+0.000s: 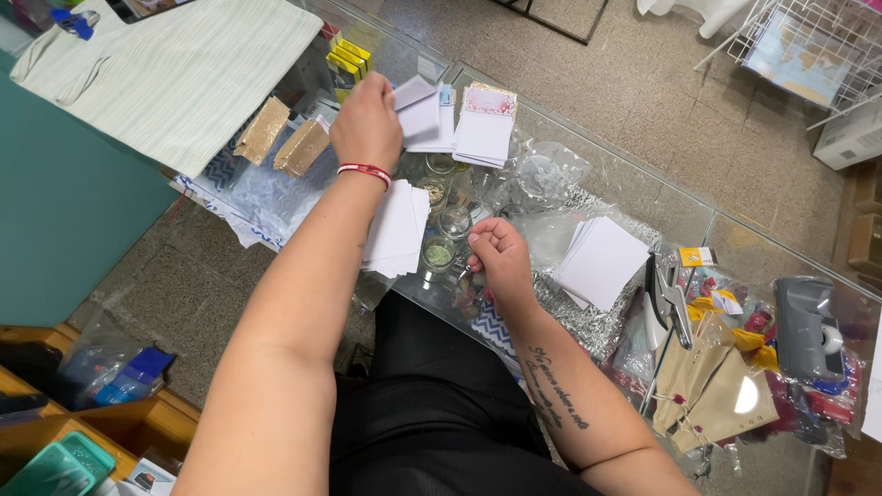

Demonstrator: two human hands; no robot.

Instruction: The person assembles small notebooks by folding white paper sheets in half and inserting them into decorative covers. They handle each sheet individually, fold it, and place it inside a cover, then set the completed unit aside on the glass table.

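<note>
Three stacks of white cards lie on the glass bench [698,230]: one under your left forearm [397,230], one to the right [602,262], and decorated ones [485,124] at the far edge. Your left hand [367,119] pinches a single white card [418,106] over that far row, so sorting looks partly done. Your right hand [501,257] is curled shut on something small I cannot make out, beside the little glass jars [441,248]. Room is tight: jars between your hands, a hole punch [666,298] and clutter to the right, the bench edge near your lap.
</note>
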